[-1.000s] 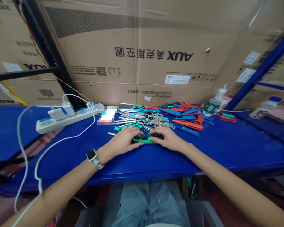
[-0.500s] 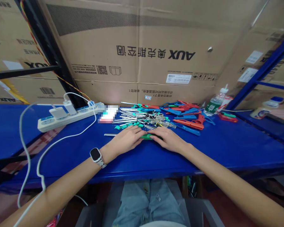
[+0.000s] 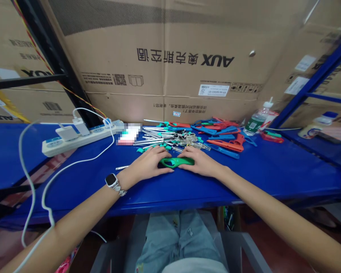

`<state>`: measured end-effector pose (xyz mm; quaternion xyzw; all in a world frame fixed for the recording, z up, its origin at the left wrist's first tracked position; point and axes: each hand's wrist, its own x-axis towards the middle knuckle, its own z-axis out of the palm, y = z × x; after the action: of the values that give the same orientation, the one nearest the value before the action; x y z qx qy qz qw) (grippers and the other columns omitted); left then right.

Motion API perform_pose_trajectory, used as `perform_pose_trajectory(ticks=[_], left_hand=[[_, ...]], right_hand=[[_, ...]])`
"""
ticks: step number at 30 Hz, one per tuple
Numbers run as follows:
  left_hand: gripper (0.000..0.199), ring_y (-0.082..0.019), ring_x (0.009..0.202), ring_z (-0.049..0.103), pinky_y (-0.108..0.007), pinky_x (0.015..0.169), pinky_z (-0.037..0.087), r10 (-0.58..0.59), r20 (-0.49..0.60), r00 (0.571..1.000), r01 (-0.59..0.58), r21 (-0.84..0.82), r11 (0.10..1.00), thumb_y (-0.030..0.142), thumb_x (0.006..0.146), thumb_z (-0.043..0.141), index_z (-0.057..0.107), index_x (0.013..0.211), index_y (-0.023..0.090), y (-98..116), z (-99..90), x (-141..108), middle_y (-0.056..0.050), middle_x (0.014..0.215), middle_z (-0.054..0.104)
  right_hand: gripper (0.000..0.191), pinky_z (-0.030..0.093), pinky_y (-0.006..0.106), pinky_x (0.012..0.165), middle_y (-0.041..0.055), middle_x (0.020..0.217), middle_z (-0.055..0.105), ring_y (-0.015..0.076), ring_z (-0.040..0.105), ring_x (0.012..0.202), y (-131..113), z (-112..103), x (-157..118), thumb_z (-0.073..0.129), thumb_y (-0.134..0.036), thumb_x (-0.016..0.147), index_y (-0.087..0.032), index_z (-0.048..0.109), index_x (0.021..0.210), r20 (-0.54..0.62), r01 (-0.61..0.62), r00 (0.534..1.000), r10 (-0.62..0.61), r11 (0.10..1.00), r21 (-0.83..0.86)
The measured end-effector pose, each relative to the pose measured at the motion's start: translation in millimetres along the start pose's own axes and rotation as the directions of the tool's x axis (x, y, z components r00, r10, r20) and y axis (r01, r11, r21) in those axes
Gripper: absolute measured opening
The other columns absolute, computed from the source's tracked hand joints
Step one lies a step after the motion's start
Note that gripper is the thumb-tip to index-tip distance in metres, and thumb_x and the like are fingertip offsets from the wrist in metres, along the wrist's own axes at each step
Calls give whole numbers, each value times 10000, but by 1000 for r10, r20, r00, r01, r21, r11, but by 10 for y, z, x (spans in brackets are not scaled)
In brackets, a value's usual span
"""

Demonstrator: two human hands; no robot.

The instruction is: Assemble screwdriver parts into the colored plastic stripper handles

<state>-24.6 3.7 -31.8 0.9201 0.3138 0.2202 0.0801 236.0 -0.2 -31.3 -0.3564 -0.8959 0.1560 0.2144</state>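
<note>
Spanning the gap between the two hands at the centre of the frame, a green casing [image 3: 174,162] with an oval opening lies roughly level over the blue tabletop [image 3: 272,170]. The right grip [image 3: 201,161] is closed on its right end, thumb on the near side. The left grip [image 3: 147,163] curls loosely about the left end, thumb and fingers apart with the casing between them (whether they press on it, I cannot tell). The opening sits nearer the left grip. A metal rod [image 3: 122,167] pokes out left of that hand, above the watch [image 3: 111,179]. Just beyond the hands, toward the upper middle, metal-rod parts [image 3: 152,140] lie heaped; right of them are orange-red and blue casings [image 3: 227,145]. A power strip [image 3: 93,132] stands at centre left, a bottle [image 3: 254,123] at centre right.
</note>
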Motion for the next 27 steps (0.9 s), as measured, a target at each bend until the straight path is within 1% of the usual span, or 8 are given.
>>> perform_pose_trajectory(ticks=[3, 9, 12, 14, 16, 19, 22, 27], left_hand=[[340, -268, 1016, 641, -409, 857, 541, -25, 2, 1000, 25, -56, 998, 507, 944, 679, 701, 1115, 213, -25, 32, -1, -78, 1036, 685], [389, -281, 1082, 635, -438, 906, 554, -91, -21, 996, 89, -84, 992, 464, 901, 749, 668, 1176, 202, -55, 102, -40, -92, 1097, 691], [422, -268, 1085, 655, -429, 910, 567, -118, -37, 992, 112, -138, 984, 453, 883, 768, 650, 1206, 208, -71, 130, -66, -104, 1155, 688], [438, -265, 1071, 669, -427, 906, 575, -133, -42, 990, 124, -166, 978, 444, 871, 780, 647, 1216, 208, -85, 143, -75, -109, 1164, 693], [470, -268, 1061, 679, -433, 902, 581, -153, -44, 987, 143, -183, 973, 438, 855, 794, 643, 1234, 205, -97, 149, -78, -114, 1167, 698], [520, -265, 1063, 688, -435, 923, 580, -186, -31, 982, 175, -215, 961, 436, 839, 807, 634, 1264, 191, -99, 146, -82, -123, 1193, 695], [537, -272, 1107, 678, -448, 970, 562, -208, -17, 978, 199, -228, 953, 444, 842, 802, 631, 1283, 189, -83, 144, -85, -124, 1237, 688], [593, -303, 1205, 629, -486, 1032, 526, -225, -8, 974, 219, -205, 954, 450, 846, 796, 603, 1342, 189, -50, 114, -80, -129, 1293, 663]], right_hand=[[224, 510, 412, 943, 72, 1066, 646, 226, 636, 1020, 30, 33, 26, 750, -293, 903, -208, 717, 1108, -28, -16, 999, 18, 996, 90], [209, 513, 391, 888, 65, 1038, 648, 223, 631, 978, 54, 92, 20, 773, -320, 879, -199, 708, 1037, -102, -4, 994, 25, 980, 199], [231, 506, 411, 923, 71, 1055, 644, 232, 625, 1007, 38, 84, 20, 752, -343, 899, -201, 707, 1076, -65, -30, 997, 43, 983, 180], [265, 503, 427, 945, 75, 1065, 628, 237, 620, 1023, 29, 77, 25, 743, -362, 910, -205, 711, 1122, -22, -44, 999, 48, 988, 150], [268, 503, 428, 950, 73, 1066, 609, 235, 617, 1022, 27, 78, 30, 743, -369, 913, -211, 720, 1128, -10, -37, 999, 39, 990, 135], [245, 505, 409, 944, 67, 1064, 596, 225, 620, 1008, 40, 95, 25, 737, -385, 920, -211, 726, 1092, -42, -2, 999, 9, 987, 161], [259, 507, 397, 928, 71, 1067, 609, 224, 625, 1004, 55, 123, 9, 694, -413, 951, -210, 699, 1111, -82, 23, 997, -8, 982, 185], [263, 512, 404, 932, 84, 1060, 638, 235, 621, 1029, 58, 143, -17, 600, -435, 1008, -208, 653, 1129, -126, 67, 991, -52, 990, 124]])
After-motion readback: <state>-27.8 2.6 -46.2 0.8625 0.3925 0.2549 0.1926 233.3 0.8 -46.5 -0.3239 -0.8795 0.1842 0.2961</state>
